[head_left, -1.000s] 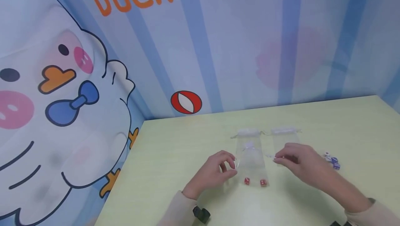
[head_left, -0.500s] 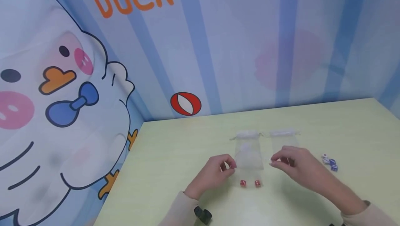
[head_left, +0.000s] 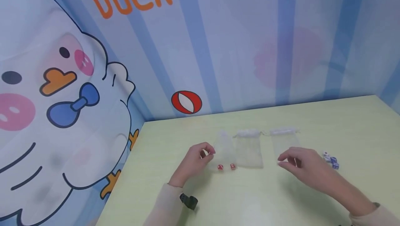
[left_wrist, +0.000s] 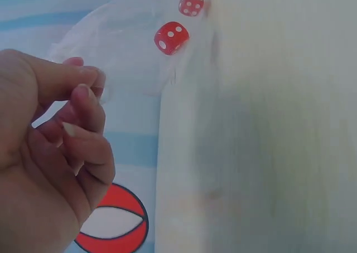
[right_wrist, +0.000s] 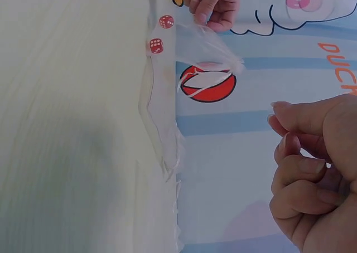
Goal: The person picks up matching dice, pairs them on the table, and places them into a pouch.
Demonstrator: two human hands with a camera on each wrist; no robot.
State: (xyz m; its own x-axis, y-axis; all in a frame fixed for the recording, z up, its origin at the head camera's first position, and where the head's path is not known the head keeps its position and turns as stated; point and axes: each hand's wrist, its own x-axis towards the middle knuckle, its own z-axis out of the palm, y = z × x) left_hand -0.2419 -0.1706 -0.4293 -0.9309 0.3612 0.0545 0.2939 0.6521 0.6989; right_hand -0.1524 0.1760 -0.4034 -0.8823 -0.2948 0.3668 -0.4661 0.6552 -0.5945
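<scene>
My left hand (head_left: 197, 160) pinches a sheer white drawstring bag (head_left: 224, 149) by its side between thumb and forefinger. Two red dice with white spots, a left die (head_left: 220, 167) and a right die (head_left: 232, 166), sit in the bag's bottom. In the left wrist view the near die (left_wrist: 172, 38) shows clearly through the mesh. On the other side, my right hand (head_left: 300, 163) hovers in front of another sheer bag (head_left: 284, 141), fingers loosely curled. Nothing shows between its fingertips in the right wrist view.
A flat sheer bag (head_left: 249, 151) lies between the hands, beside the held one. Several blue and white dice (head_left: 332, 160) lie in a cluster to the right of my right hand. Behind the pale table (head_left: 250, 198) hangs a printed backdrop (head_left: 237, 45).
My left hand has carried the bag with the red dice left and slightly away, uncovering the flat bag behind it. The right hand has let go of the bag's drawstring and drawn slightly right.
</scene>
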